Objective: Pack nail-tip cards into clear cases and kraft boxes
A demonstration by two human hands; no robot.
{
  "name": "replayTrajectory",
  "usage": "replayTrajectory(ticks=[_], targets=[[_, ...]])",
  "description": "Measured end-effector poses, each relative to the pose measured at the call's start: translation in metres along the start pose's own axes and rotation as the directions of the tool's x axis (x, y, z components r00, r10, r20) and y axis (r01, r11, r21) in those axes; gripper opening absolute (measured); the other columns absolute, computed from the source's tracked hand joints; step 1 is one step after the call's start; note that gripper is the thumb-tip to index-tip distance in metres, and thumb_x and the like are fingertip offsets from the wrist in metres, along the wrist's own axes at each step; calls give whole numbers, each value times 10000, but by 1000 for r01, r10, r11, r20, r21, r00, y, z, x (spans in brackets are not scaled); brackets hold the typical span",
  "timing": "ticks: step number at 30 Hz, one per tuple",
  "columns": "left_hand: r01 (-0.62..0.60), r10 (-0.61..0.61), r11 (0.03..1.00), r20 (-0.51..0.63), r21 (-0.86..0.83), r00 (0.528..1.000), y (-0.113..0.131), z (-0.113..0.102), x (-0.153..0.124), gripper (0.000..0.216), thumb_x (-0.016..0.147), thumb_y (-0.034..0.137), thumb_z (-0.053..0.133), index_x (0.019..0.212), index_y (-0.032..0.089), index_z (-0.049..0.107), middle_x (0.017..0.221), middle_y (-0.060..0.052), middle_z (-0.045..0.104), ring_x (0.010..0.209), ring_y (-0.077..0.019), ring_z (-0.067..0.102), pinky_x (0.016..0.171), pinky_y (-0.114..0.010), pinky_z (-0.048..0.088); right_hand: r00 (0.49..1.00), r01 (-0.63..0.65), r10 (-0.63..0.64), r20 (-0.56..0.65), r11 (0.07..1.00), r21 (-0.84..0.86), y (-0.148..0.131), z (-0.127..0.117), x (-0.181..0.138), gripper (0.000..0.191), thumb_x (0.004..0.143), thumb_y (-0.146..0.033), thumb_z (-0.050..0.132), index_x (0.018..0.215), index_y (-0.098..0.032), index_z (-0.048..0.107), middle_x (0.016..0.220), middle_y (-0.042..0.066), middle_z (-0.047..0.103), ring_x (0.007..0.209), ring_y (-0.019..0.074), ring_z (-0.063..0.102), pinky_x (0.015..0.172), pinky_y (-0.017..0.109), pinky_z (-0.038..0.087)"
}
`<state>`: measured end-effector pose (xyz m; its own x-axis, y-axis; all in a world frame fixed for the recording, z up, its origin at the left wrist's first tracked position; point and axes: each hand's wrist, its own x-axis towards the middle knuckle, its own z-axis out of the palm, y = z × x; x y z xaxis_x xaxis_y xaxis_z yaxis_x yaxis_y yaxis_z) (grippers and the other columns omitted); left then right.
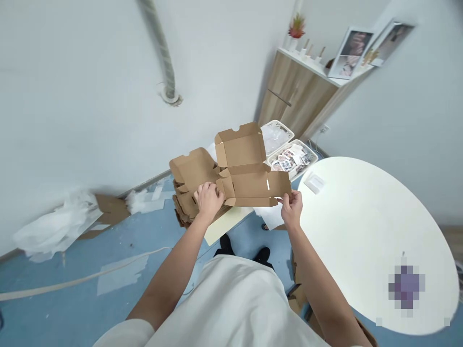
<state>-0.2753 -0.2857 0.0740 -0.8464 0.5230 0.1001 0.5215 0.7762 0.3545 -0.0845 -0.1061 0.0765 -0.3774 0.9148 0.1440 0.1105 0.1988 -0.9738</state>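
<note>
Evenly, the left grip (210, 200) and right grip (292, 210) pinch a smooth brown cardboard blank (251, 185), creased into rectangular panels.

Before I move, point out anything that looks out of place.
Crumpled white wrapping lies strewn on the floor at left, beside loose brown cardboard, like discarded packing. The stack of flattened cartons looks askew, its edges jutting unevenly.

One head-worn camera looked forward and steeply down over the wearer's white shirt (235, 303). The unfolded carton (249, 184) sat near mid-view, fairly close; the wide view took in the cabinet (306, 96) beyond the carton and shoes (263, 254) on its near side.
</note>
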Motion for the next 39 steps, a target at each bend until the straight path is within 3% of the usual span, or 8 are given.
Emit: replayTrajectory(ticks=[6,10,15,20,27,31,39], targets=[[-239,229,953,-72,-186,971,81,27,-12,191,776,235,453,921,161,552,956,-101,607,945,-239,520,812,-344,375,991,5,-37,-125,970,-245,6,-97,-14,188,762,-276,471,915,-178,519,930,50,584,800,147,550,626,279,495],[-312,344,896,49,-314,938,147,47,-35,249,831,259,395,1033,174,511,879,-74,646,816,-206,596,705,-287,405,979,-41,-36,-202,931,-364,12,-177,-31,252,740,-271,482,973,-183,518,951,63,587,753,148,551,587,278,480],[-366,460,853,204,-371,864,224,81,-73,313,856,297,373,1132,185,469,824,-60,671,767,-209,623,643,-269,400,946,-195,80,-316,915,-354,36,-272,-61,323,745,-288,477,1054,-194,492,1019,80,591,744,151,570,623,301,485],[-420,551,819,331,-390,766,288,121,-109,315,851,274,379,1138,194,481,870,-65,680,802,-211,624,651,-267,406,879,-373,218,-425,868,-326,75,-339,-97,361,747,-302,472,1092,-197,484,1023,91,610,772,175,597,656,322,487],[-472,554,832,477,-291,682,330,164,-137,307,856,267,368,1130,193,485,878,-68,680,850,-232,613,697,-292,405,811,-526,367,-456,799,-291,125,-372,-129,387,743,-267,469,1127,-215,467,1019,82,628,799,181,620,731,356,480],[-479,536,839,546,-259,643,336,176,-139,301,855,264,362,1123,199,485,891,-61,681,867,-237,609,691,-295,403,780,-571,422,-461,782,-251,142,-374,-134,387,744,-241,464,1129,-212,457,1007,71,635,800,174,626,743,358,481],[-447,509,853,611,-268,606,349,198,-125,265,849,275,370,1055,189,514,894,-76,679,869,-216,611,686,-292,414,784,-597,441,-437,727,-337,148,-365,-123,464,763,-224,453,1224,-186,404,1069,98,606,851,176,612,794,360,462]])
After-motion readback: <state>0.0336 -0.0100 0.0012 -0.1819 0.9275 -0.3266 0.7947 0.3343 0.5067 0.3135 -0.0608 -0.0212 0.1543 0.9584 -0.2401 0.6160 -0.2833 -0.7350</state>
